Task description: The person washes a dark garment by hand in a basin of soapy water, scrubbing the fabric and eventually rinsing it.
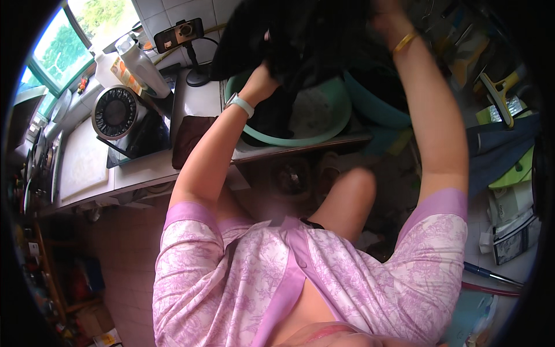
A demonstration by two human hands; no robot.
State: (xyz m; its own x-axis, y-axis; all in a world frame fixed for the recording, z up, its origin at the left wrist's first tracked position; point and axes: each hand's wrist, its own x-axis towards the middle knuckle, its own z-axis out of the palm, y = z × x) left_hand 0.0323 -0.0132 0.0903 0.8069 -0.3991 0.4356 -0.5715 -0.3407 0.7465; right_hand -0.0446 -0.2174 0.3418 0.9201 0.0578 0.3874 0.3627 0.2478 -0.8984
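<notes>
A large piece of black cloth [312,40] is held up and spread between my two hands at the top of the view. My left hand [263,84], with a pale watch band at the wrist, is closed on its lower left part. Farther up, my right hand [388,17] grips the cloth's right side; its fingers are smeared and partly dark. Beneath the cloth stands a green basin [332,128] with more dark cloth [273,118] hanging or lying in its left part. What the basin's far side holds is hidden.
A second teal basin [381,113] stands to the right. On the left counter are a black fan [115,113], a phone on a stand [180,34], white bottles [141,66], a maroon cloth [193,139] and a white board [84,156]. A yellow squeegee [500,95] hangs far right.
</notes>
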